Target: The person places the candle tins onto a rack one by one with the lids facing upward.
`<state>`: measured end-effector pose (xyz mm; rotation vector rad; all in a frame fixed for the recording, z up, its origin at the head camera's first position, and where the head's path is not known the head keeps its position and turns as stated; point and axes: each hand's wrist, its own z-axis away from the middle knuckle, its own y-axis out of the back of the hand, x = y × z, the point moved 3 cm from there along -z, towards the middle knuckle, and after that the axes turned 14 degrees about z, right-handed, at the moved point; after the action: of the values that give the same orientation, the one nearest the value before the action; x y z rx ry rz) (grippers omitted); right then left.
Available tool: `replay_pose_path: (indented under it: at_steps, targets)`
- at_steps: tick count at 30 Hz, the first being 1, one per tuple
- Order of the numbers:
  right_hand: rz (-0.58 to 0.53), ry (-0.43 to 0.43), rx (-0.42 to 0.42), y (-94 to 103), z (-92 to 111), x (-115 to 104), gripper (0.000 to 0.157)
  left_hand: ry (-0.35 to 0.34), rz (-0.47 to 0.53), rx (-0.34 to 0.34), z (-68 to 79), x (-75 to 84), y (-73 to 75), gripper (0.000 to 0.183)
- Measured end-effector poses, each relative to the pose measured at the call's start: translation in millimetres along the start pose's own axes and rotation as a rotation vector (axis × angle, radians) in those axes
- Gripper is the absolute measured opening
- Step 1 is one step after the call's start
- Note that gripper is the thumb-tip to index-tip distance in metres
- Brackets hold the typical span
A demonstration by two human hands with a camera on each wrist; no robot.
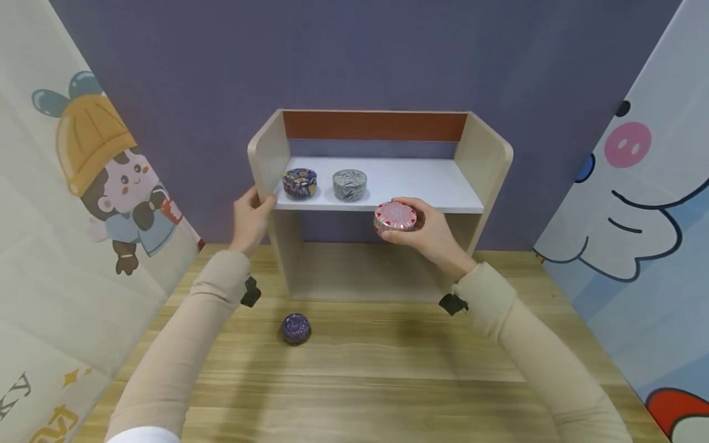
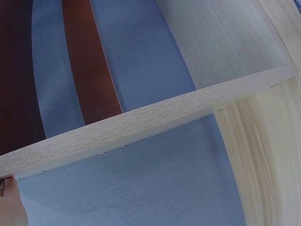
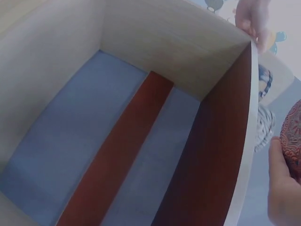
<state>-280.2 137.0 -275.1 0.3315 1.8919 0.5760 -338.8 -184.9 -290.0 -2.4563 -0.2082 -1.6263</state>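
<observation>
My right hand [image 1: 434, 237] holds a round tin with a pink-and-red patterned lid [image 1: 396, 216], thumb at the near side and fingers round the far side. The tin is in front of the white upper board's front edge; in the right wrist view part of the tin [image 3: 292, 139] shows at the right edge. With my left hand [image 1: 251, 221] I grip the left side panel [image 1: 264, 159] of a small wooden shelf, near the upper board's height. On that board [image 1: 410, 178] stand a dark, colourfully patterned tin [image 1: 300, 184] and a silver-grey leaf-patterned tin [image 1: 349, 186].
A dark purple tin [image 1: 295, 329] lies on the wood-grain table [image 1: 354, 394] in front of the shelf's left side. The lower compartment [image 1: 360, 271] is below the white board. Printed cartoon sheets flank both sides, and a blue-grey partition [image 1: 376, 55] rises behind.
</observation>
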Motion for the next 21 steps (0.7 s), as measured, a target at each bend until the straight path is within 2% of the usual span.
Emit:
replay_pose_path:
  at_steps: [6,11,18,21]
  targets:
    - [-0.022,-0.016,0.045,12.5,-9,-2,0.067,0.024,0.000,-0.011,1.1,-1.3,0.5,0.044]
    - [-0.003,-0.038,0.081,21.2,-17,-2,0.068,0.014,-0.008,-0.011,1.9,1.2,-0.1,0.043]
    - [0.022,-0.059,0.097,24.4,-31,-1,0.068,0.020,-0.012,-0.008,0.8,3.8,-0.5,0.042]
    - [0.044,-0.072,0.109,24.3,-37,-1,0.069,0.030,-0.011,-0.015,4.9,10.4,-1.2,0.043]
